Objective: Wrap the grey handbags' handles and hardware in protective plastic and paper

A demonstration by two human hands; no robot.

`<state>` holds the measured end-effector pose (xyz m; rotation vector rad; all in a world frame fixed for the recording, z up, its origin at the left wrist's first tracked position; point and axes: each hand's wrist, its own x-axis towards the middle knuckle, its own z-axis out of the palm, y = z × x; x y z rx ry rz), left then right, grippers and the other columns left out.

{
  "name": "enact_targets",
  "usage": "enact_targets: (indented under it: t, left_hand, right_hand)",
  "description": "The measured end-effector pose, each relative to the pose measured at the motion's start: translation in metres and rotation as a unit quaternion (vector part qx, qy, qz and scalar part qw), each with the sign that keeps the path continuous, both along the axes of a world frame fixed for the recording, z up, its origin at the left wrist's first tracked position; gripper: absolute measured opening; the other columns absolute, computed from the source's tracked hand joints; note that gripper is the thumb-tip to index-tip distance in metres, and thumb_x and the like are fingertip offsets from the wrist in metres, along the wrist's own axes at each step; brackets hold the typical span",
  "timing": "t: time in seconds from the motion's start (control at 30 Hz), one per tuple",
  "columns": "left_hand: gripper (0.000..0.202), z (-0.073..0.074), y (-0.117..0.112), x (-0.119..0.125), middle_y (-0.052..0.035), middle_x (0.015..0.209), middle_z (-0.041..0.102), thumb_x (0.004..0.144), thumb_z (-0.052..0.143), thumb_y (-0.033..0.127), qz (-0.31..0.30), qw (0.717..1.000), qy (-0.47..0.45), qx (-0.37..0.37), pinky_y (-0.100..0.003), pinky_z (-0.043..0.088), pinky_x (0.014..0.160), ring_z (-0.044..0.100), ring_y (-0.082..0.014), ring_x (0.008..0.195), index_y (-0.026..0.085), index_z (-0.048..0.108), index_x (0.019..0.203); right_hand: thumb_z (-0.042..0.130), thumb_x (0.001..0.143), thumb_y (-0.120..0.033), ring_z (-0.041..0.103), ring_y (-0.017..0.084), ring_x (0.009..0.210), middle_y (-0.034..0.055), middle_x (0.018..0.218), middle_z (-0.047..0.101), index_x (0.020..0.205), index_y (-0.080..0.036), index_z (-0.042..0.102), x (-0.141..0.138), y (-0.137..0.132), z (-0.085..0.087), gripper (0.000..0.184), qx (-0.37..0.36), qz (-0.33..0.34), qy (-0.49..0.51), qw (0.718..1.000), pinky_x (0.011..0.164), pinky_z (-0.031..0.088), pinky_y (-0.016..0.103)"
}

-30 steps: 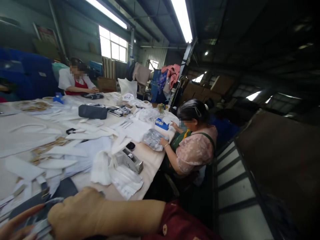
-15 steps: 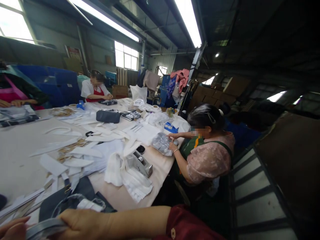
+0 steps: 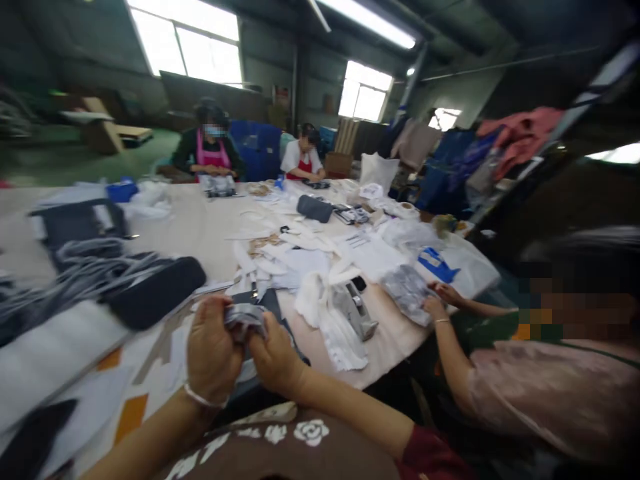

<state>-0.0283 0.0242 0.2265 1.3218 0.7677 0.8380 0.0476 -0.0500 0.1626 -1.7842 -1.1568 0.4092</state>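
My left hand (image 3: 213,353) and my right hand (image 3: 275,357) meet in front of me over the near part of the table. Both are closed on a grey folded strap (image 3: 246,317), whose upper folds show between the thumbs; motion blurs its details. The palms hide the strap's lower part. Just past my hands lies dark grey fabric (image 3: 273,305) with a small metal-and-strap fitting (image 3: 255,287) on it. Farther right, a grey tape dispenser (image 3: 357,310) sits on white cloth (image 3: 345,347).
To the left lie grey cords (image 3: 115,263), a dark grey case (image 3: 155,293) and a white foam roll (image 3: 55,360). White cut pieces (image 3: 270,263) cover mid-table. A co-worker's hands (image 3: 440,300) hold a plastic-wrapped grey bundle (image 3: 407,290) at right. Two people sit across the table.
My view has swung left and down, so both my hands and the left side of the table now show. The grey strap, a smooth band before, now looks bunched between my hands.
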Motion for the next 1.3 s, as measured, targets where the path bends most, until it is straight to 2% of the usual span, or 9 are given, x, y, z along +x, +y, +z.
enact_targets:
  t: [0.1, 0.27, 0.4, 0.47, 0.6, 0.73, 0.97, 1.2, 1.3]
  left_hand:
    - [0.023, -0.013, 0.009, -0.009, -0.0002, 0.077, 0.059, 0.086, 0.062, 0.042, 0.013, 0.998, -0.03, -0.044, -0.021, 0.048, 0.057, 0.055, -0.0119, 0.063, 0.019, 0.063, 0.082]
    - [0.033, -0.025, 0.026, -0.007, -0.0029, 0.076, 0.066, 0.076, 0.073, 0.044, -0.171, 0.98, 0.022, -0.098, -0.023, 0.049, 0.061, 0.061, -0.015, 0.066, 0.019, 0.067, 0.096]
    - [0.037, -0.027, 0.033, -0.011, 0.0015, 0.064, 0.061, 0.071, 0.079, 0.04, -0.216, 0.969, 0.086, -0.079, -0.02, 0.043, 0.051, 0.055, -0.0116, 0.054, 0.017, 0.066, 0.097]
    - [0.035, -0.025, 0.029, -0.012, 0.0021, 0.066, 0.062, 0.07, 0.08, 0.038, -0.183, 0.978, 0.049, -0.088, -0.018, 0.041, 0.05, 0.054, -0.0103, 0.054, 0.017, 0.064, 0.093]
    - [0.03, -0.016, 0.017, -0.005, 0.0061, 0.065, 0.057, 0.068, 0.082, 0.032, -0.022, 0.986, -0.119, -0.119, -0.017, 0.04, 0.05, 0.05, -0.0075, 0.053, 0.02, 0.059, 0.082]
    - [0.03, -0.004, 0.011, 0.002, 0.0067, 0.067, 0.055, 0.066, 0.082, 0.031, 0.074, 0.975, -0.188, -0.098, -0.018, 0.042, 0.05, 0.049, -0.0077, 0.054, 0.022, 0.058, 0.081]
    - [0.019, -0.003, 0.008, -0.006, 0.005, 0.082, 0.057, 0.083, 0.07, 0.04, 0.13, 0.983, -0.124, -0.024, -0.021, 0.045, 0.057, 0.052, -0.009, 0.065, 0.025, 0.059, 0.085]
    - [0.02, -0.011, 0.006, -0.001, 0.0057, 0.082, 0.058, 0.083, 0.07, 0.043, 0.144, 0.977, -0.157, 0.021, -0.018, 0.045, 0.062, 0.051, -0.0082, 0.068, 0.024, 0.062, 0.085]
    - [0.027, -0.014, 0.012, -0.01, 0.0042, 0.078, 0.06, 0.078, 0.075, 0.044, 0.071, 0.983, -0.165, -0.048, -0.017, 0.046, 0.058, 0.052, -0.0082, 0.063, 0.024, 0.064, 0.093]
  right_hand:
    - [0.039, 0.09, -0.02, 0.06, 0.02, 0.085, 0.0068, 0.092, 0.063, 0.103, -0.018, 0.048, 0.015, 0.0, -0.001, 0.016, -0.013, -0.005, -0.035, 0.999, 0.075, 0.048, 0.03]
    - [0.046, 0.087, -0.022, 0.063, 0.022, 0.085, 0.0062, 0.095, 0.066, 0.105, -0.019, 0.051, 0.028, -0.003, 0.019, 0.019, -0.165, 0.044, -0.161, 0.972, 0.073, 0.046, 0.031]
    - [0.051, 0.087, -0.026, 0.065, 0.023, 0.084, 0.008, 0.102, 0.067, 0.114, -0.019, 0.05, 0.029, 0.001, 0.031, 0.028, -0.231, 0.065, -0.204, 0.949, 0.074, 0.047, 0.033]
    - [0.052, 0.087, -0.026, 0.064, 0.022, 0.087, 0.0065, 0.102, 0.066, 0.114, -0.02, 0.05, 0.03, 0.004, 0.029, 0.028, -0.206, 0.07, -0.185, 0.958, 0.076, 0.047, 0.032]
    - [0.041, 0.097, -0.029, 0.06, 0.018, 0.094, 0.0054, 0.101, 0.063, 0.104, -0.018, 0.054, 0.023, 0.014, 0.011, 0.019, -0.057, 0.084, -0.044, 0.994, 0.083, 0.047, 0.029]
    - [0.032, 0.102, -0.03, 0.058, 0.015, 0.101, 0.0073, 0.109, 0.061, 0.118, -0.016, 0.048, 0.003, 0.025, -0.006, 0.026, 0.035, 0.086, 0.134, 0.987, 0.087, 0.048, 0.027]
    - [0.042, 0.099, -0.029, 0.055, 0.015, 0.116, 0.0089, 0.123, 0.057, 0.122, -0.016, 0.046, -0.015, 0.024, -0.008, 0.027, 0.139, 0.117, 0.202, 0.962, 0.102, 0.044, 0.028]
    - [0.035, 0.099, -0.021, 0.057, 0.014, 0.112, 0.0083, 0.118, 0.06, 0.117, -0.017, 0.047, -0.025, 0.033, 0.001, 0.022, 0.067, 0.033, 0.177, 0.981, 0.098, 0.046, 0.026]
    - [0.032, 0.098, -0.023, 0.06, 0.015, 0.097, 0.0059, 0.102, 0.063, 0.104, -0.017, 0.052, -0.007, 0.03, 0.011, 0.021, 0.051, 0.028, 0.133, 0.989, 0.087, 0.049, 0.025]
